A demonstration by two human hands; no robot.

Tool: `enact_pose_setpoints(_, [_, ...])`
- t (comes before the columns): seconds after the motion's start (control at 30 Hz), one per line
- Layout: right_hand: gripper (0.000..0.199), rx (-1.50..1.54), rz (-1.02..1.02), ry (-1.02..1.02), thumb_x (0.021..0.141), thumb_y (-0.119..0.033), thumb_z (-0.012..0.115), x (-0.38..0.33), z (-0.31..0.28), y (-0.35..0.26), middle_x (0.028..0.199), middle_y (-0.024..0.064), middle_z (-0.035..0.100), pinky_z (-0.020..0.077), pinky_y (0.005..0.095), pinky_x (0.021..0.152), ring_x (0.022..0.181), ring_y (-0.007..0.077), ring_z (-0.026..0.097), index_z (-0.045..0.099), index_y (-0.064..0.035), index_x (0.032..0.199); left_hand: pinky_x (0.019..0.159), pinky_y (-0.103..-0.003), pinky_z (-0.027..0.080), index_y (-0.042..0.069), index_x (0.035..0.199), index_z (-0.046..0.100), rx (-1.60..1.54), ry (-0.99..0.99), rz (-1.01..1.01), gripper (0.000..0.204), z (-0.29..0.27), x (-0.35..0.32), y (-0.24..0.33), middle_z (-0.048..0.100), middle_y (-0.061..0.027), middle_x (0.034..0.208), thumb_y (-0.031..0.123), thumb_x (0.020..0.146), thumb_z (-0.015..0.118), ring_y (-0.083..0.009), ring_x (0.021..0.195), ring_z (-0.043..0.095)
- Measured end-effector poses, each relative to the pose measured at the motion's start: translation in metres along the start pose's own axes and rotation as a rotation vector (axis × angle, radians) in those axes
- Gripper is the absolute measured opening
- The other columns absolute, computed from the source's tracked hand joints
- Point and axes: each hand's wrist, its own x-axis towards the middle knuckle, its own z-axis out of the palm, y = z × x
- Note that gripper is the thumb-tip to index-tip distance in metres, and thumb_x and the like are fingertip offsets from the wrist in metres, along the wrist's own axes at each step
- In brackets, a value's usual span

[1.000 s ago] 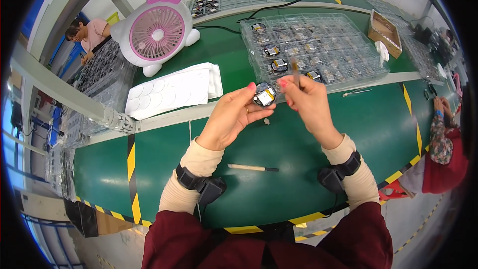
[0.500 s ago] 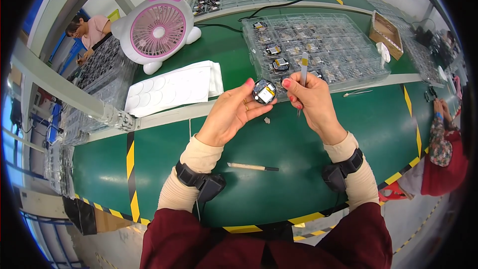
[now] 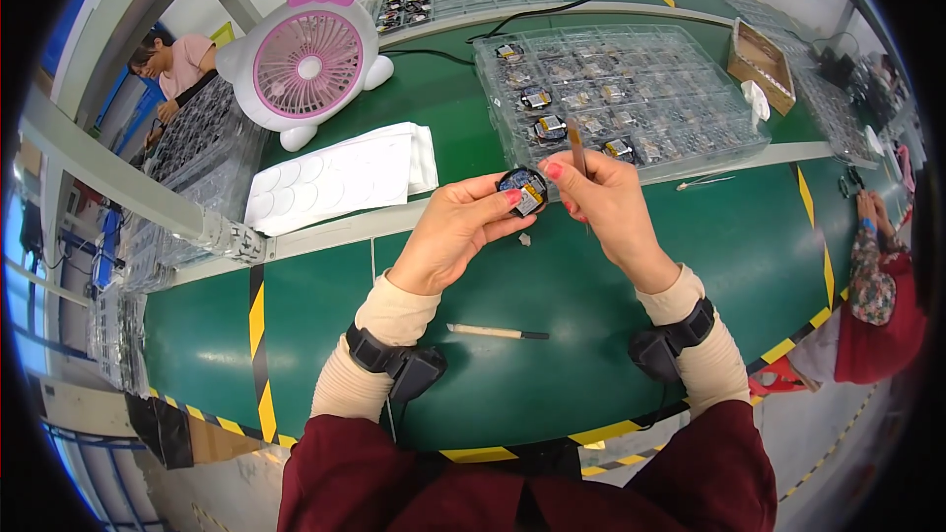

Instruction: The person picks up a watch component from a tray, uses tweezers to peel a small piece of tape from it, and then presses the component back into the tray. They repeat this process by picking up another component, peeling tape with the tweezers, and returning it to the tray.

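Between the thumb and fingers of my left hand [image 3: 443, 232] is a round black circuit module [image 3: 524, 189], its face showing a yellow-and-white patch. My right hand [image 3: 613, 212] pinches a slim flat tool that looks like tweezers [image 3: 576, 148], with its upper end standing above the fingers. The right fingertips are at the module's right edge; whether they or the tool's lower tip touch it is hard to see. Beyond both hands lies a clear compartment tray [image 3: 680, 147] with similar round modules [image 3: 549, 128] in its left cells.
On the green bench [image 3: 325, 355], a cream stick with a dark end [image 3: 498, 332] and a small pale scrap [image 3: 525, 239] lie near me. White sheets [image 3: 330, 177] and a pink-and-white fan [image 3: 308, 69] stand left, a cardboard box [image 3: 764, 67] right. Other people sit at both sides.
My right hand has moved slightly left, up to the module, and the tool has turned and dropped a little. The left thumb now lies over the module's face, which has tilted.
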Motion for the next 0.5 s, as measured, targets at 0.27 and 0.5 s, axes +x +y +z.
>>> enact_pose_setpoints(0.27, [0.011,-0.241,-0.305,0.034,0.08,-0.009,0.06,-0.003,0.007,0.009,0.059,-0.0034,0.047,0.0321,0.0195,0.047,0.052,0.0038,0.039,0.059,0.0008,0.084,0.082,-0.031,0.05,-0.006,0.107,0.053,0.099,0.046,0.009,0.024,0.005,-0.004,0.0,0.058,-0.0128,0.099,0.002,0.084,0.049,-0.0202,0.09,0.059])
enact_pose_setpoints(0.5, [0.011,-0.248,-0.31,0.039,0.081,-0.01,0.059,-0.001,-0.003,0.009,0.065,-0.0008,0.051,0.0321,0.0193,0.047,0.052,0.0037,0.041,0.057,0.0007,0.083,0.078,-0.03,0.052,-0.008,0.105,0.053,0.13,0.023,-0.05,0.023,0.011,-0.006,0.001,0.059,-0.0142,0.097,0.002,0.084,0.049,-0.0225,0.089,0.059])
